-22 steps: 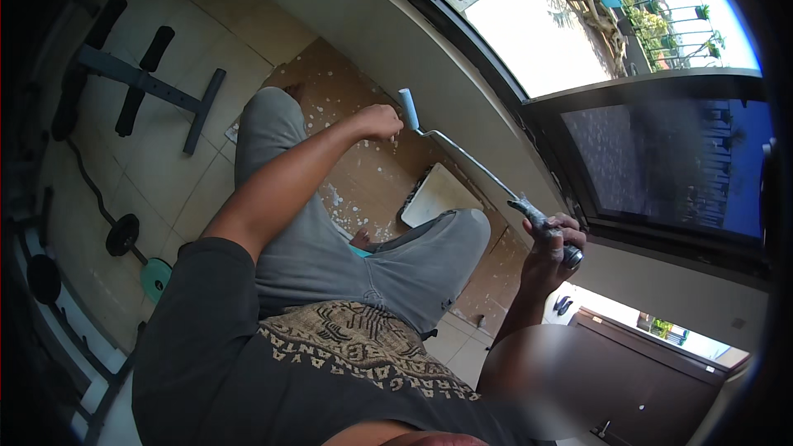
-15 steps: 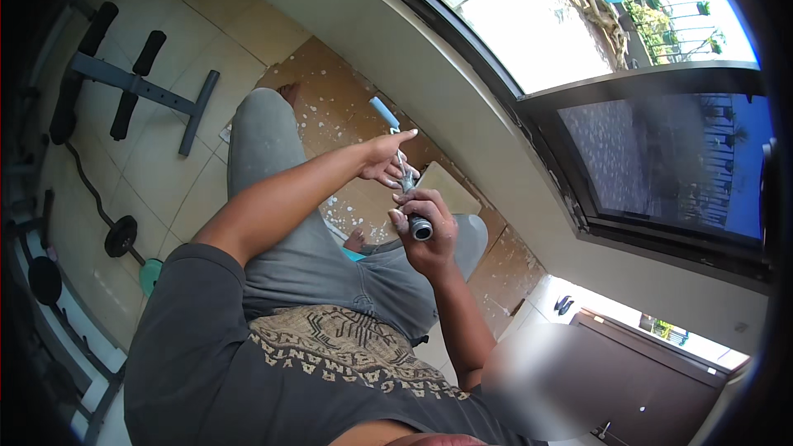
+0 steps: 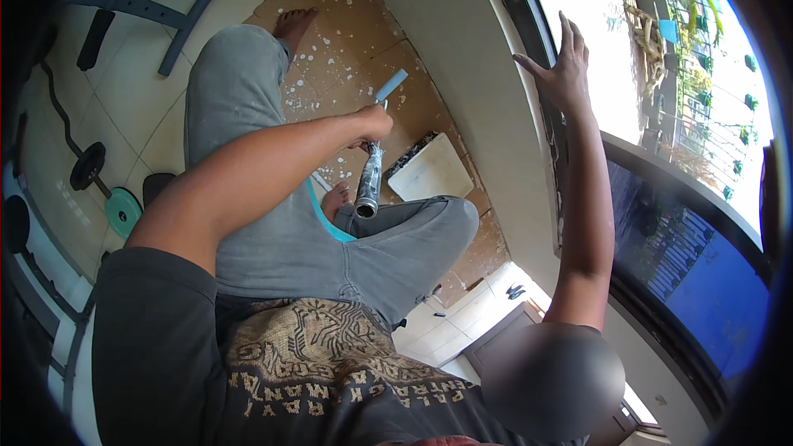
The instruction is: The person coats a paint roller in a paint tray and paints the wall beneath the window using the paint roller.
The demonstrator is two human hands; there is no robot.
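Observation:
A small paint roller with a blue-grey sleeve (image 3: 391, 84) is gripped near its wire neck by my left hand (image 3: 376, 122), whose fingers are closed. Its paint-smeared grey handle (image 3: 369, 186) hangs toward me over my lap, the hollow end facing up at me. My right arm is stretched out to the right. At the dark window frame (image 3: 537, 33) my right hand (image 3: 566, 70) has its fingers spread and holds nothing. Whether it touches the frame I cannot tell.
On the floor beyond my bent knee stands a white squarish container (image 3: 434, 169) with a dark smeared side. Brown paint-spattered sheeting (image 3: 330, 58) covers the floor along the wall (image 3: 446, 58). Exercise equipment (image 3: 124, 4) and a barbell with a green plate (image 3: 124, 212) lie left.
My right hand has let go of the roller's handle and moved up and right to the window frame. My left hand, open beside the roller before, now grips it. The view has shifted.

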